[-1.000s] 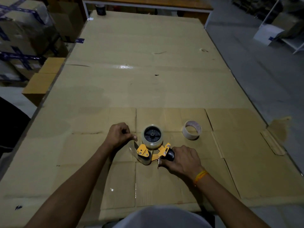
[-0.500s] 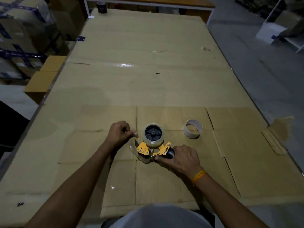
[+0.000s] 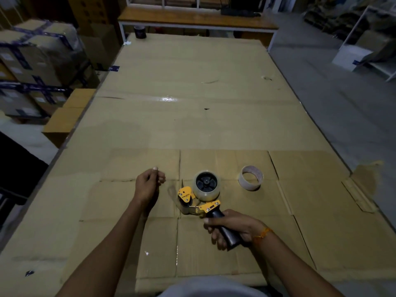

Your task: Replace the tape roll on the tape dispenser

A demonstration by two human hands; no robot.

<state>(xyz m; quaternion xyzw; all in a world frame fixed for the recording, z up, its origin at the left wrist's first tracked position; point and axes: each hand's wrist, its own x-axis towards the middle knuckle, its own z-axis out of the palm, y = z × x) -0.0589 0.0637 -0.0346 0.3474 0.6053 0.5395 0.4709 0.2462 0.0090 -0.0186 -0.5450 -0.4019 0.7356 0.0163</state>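
A cardboard-covered counter [image 3: 192,125] carries one tape dispenser [image 3: 199,200] with a clear tape roll [image 3: 206,185] on its hub, one nearly spent roll core [image 3: 251,177] lying just to its right and apart from it, and one dark cup [image 3: 140,32] at the far edge; the right hand [image 3: 231,228] is wrapped around the dispenser's black handle; the left hand [image 3: 149,184], loosely curled, hovers left of the dispenser, and whether it pinches the tape end I cannot tell; stacked boxes [image 3: 36,61] crowd the left side; the counter's middle lies bare.
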